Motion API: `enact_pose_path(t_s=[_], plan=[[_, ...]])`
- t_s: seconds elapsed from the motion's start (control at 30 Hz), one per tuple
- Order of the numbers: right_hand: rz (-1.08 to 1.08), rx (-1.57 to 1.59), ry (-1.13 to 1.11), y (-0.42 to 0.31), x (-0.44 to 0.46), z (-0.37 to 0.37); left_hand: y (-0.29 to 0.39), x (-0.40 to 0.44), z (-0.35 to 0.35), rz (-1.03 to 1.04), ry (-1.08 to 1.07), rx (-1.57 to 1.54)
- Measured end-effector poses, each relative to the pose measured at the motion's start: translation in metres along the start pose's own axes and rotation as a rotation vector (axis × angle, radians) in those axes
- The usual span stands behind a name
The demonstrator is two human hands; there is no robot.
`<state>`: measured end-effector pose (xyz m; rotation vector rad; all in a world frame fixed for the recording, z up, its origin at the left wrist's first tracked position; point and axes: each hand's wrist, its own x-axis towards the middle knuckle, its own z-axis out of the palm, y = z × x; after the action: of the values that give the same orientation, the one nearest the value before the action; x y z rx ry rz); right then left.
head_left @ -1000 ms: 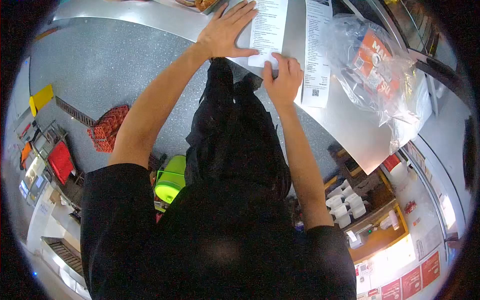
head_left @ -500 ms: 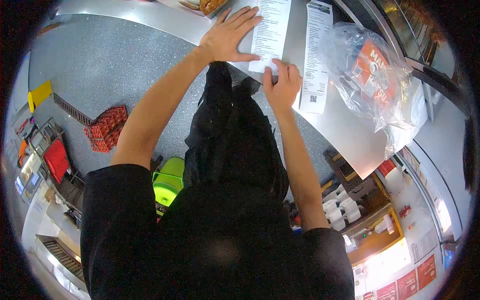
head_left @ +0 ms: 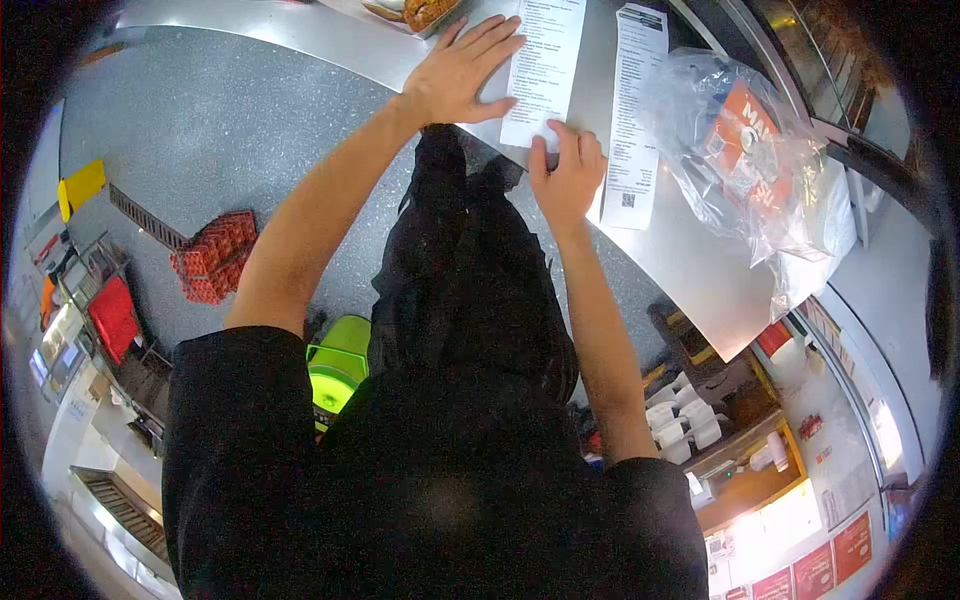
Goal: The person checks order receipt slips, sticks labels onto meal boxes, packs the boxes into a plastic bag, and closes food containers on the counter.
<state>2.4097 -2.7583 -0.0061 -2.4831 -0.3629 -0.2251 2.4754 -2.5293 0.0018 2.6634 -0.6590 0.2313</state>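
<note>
My left hand (head_left: 462,72) lies flat with its fingers spread. Its fingertips and thumb rest on the left edge of a long printed receipt (head_left: 545,65) on the steel counter. At the receipt's lower end, my right hand (head_left: 570,175) has curled fingers, with index finger and thumb on the paper near its bottom edge. A second receipt (head_left: 632,130), with a code printed near its foot, lies to the right of my right hand. Above my left hand, a tray with brown fried-looking food (head_left: 425,12) is partly cut off by the frame.
A clear plastic bag (head_left: 700,150) with an orange printed item (head_left: 745,140) inside sits on the right of the steel counter (head_left: 700,290). Red crates (head_left: 213,258) and a green bin (head_left: 340,365) stand on the floor. White containers (head_left: 685,415) sit on a lower-right shelf.
My left thumb has moved up slightly along the receipt, off its lower part. My right hand stays at the bottom edge. Everything else is almost the same.
</note>
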Motion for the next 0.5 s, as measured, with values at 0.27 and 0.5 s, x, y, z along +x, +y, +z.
enact_pose_path(t_s=[0.27, 0.5], plan=[[-0.01, -0.011, 0.017, 0.004, -0.001, 0.004, -0.005, 0.007, 0.002, 0.033, -0.015, -0.117], [-0.006, 0.0, 0.016, 0.003, -0.001, 0.003, 0.001, 0.013, -0.011, 0.025, -0.034, -0.072]])
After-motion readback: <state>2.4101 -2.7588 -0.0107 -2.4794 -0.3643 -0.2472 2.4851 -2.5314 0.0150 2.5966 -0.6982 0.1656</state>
